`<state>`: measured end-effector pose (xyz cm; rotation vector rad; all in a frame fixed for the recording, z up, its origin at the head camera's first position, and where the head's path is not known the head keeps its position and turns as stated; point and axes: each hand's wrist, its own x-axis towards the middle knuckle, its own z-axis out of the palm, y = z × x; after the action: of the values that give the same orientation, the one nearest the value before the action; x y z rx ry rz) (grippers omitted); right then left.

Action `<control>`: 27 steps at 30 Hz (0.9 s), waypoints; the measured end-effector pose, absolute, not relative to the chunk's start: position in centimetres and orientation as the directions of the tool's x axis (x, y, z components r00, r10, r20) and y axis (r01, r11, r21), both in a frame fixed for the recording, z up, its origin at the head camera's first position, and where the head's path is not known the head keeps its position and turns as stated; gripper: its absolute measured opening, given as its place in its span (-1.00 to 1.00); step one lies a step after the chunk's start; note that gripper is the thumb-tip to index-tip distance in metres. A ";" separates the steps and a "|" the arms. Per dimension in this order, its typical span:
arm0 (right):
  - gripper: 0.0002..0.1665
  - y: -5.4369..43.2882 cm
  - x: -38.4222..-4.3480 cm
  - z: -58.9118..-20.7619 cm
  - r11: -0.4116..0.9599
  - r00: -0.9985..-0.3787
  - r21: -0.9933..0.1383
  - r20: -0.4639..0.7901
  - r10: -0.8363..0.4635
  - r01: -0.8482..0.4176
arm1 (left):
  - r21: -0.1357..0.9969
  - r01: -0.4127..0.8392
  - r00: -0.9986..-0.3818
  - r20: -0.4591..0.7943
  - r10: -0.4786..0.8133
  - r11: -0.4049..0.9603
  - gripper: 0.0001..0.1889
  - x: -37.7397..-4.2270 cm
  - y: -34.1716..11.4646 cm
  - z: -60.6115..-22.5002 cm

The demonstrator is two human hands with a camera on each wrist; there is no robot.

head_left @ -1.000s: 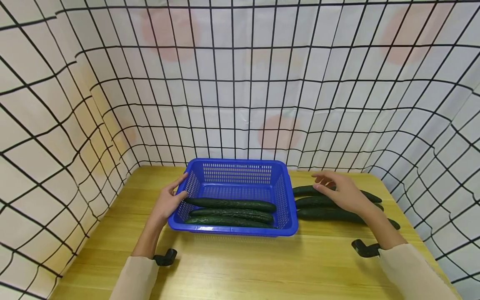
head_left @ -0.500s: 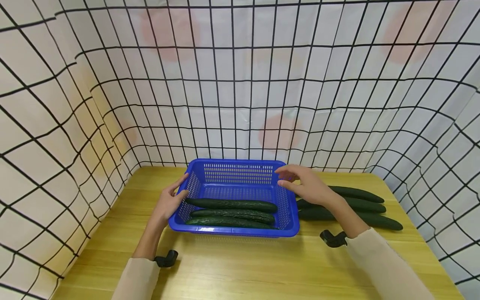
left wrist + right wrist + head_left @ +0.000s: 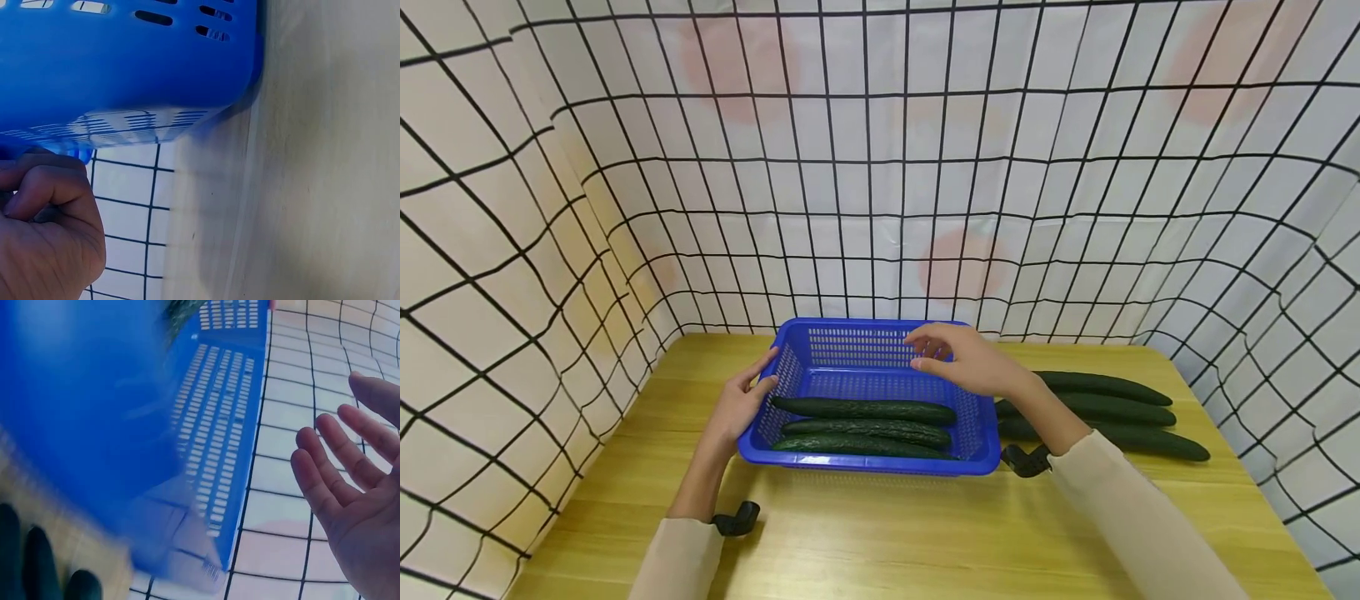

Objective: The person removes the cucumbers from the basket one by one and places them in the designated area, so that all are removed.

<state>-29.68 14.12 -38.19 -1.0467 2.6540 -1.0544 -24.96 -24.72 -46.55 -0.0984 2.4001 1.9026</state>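
Note:
A blue plastic basket [image 3: 868,468] with slotted walls sits on the table, and three dark green cucumbers [image 3: 865,408] lie lengthwise along its near side. My left hand [image 3: 736,408] grips the basket's left rim, thumb over the edge; its curled fingers show beside the wall in the left wrist view. My right hand [image 3: 966,360] hovers over the basket's right back part, holding nothing. In the right wrist view its fingers [image 3: 347,456] are spread and loosely bent. Three more cucumbers [image 3: 1105,408] lie side by side on the table right of the basket, partly hidden behind my right forearm.
A black wire grid [image 3: 895,208] with white sheeting behind it encloses the wooden table [image 3: 865,542] at the back and both sides. The basket stands close to the back grid. A dark wrist mount [image 3: 1028,460] sticks out from each of my wrists.
My right hand, carrying nothing, has moved left from above the loose cucumbers to over the basket. My left hand stays on the rim, and the cucumbers lie essentially where they were.

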 end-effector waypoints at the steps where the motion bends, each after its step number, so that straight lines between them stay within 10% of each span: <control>1: -0.52 13.8 -29.7 -38.0 0.522 -0.757 -0.641 0.146 -0.637 -0.563 | 0.970 -0.099 -0.995 -0.101 -0.001 0.221 -0.44 -25.0 -24.7 -46.5; 27: -0.53 7.8 -32.5 -40.0 0.545 -0.697 -0.614 0.012 -0.717 -0.571 | 0.981 -0.094 -0.995 -0.097 0.014 0.172 -0.43 -25.2 -24.7 -46.8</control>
<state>-32.45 7.82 -40.05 -1.0798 2.5421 -0.8807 -25.23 -24.72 -46.77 -0.0798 2.3397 1.9676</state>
